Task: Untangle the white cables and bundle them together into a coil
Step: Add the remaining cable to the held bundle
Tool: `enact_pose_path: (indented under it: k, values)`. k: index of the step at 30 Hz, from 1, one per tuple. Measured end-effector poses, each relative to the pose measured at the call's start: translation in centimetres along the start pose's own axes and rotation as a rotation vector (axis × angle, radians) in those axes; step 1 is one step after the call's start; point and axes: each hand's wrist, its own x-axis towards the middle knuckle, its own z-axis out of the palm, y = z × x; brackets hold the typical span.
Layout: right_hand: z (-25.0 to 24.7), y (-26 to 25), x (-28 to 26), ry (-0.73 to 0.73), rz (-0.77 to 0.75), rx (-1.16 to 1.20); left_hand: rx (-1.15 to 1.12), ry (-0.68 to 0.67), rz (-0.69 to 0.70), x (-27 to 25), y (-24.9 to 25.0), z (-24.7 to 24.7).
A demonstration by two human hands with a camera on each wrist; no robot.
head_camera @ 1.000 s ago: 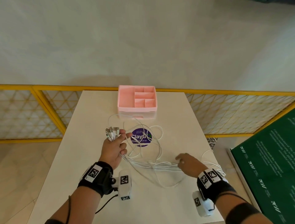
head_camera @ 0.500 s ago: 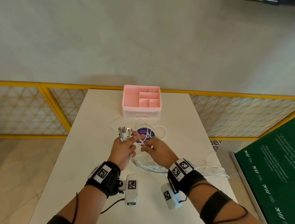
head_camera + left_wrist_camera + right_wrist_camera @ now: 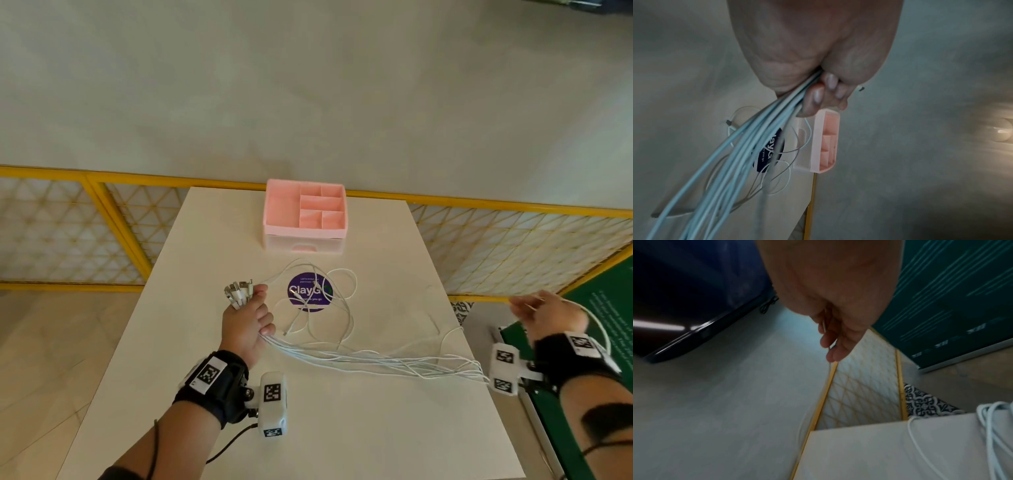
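With the left hand (image 3: 247, 324) fisted around the white cables (image 3: 373, 360), the right hand (image 3: 548, 317), fingers (image 3: 835, 352) pinching one strand, should draw steadily toward 3 o'clock.

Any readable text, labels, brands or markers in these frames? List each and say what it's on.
"ClayGo": large white letters on the round purple sticker on the table, partly crossed by the white cables.
Small lines above and below it: too small to read in the head view; the left wrist view shows only "you go".
Green board at the right: white lines of text, too small to read.
Wrist camera units: black-and-white square marker codes, no words.
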Motion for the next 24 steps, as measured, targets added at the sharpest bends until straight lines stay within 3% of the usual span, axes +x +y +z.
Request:
enact_pose_path:
  k: [3, 7, 9, 12, 16, 19, 21, 24]
  values:
    - [-2.5, 0.6, 1.0, 0.089, -0.007, -0.076, -0.020, 0.031, 0.003, 0.3, -0.3, -0.2]
    - [-1.2, 3.6, -2.0, -0.131, 0.272, -0.357, 0.022, -0.009, 0.011, 0.0, -0.7, 0.6]
    - [0.9, 5.0, -4.4, -0.234, 0.340, -0.572, 0.022, -0.033, 0.014, -0.1, -0.6, 1.2]
    - [5.3, 6.2, -8.3, -0.446, 0.167, -0.835, 0.003, -0.067, 0.022, -0.2, -0.1, 1.8]
    - [12.2, 7.4, -16.5, -0.955, -0.226, -0.785, -0.015, -0.110, 0.029, -0.8, 0.0, 2.9]
    - [16.4, 9.2, -22.1, -1.243, -0.376, -0.916, -0.061, -0.133, -0.013, -1.4, -0.2, 4.1]
    - [18.3, 10.8, -24.2, -1.339, -0.408, -0.994, -0.071, -0.119, -0.027, -1.7, -0.2, 4.5]
    - [19.1, 12.5, -24.0, -1.267, -0.485, -1.142, -0.067, -0.049, 0.021, -1.5, 0.5, 4.2]
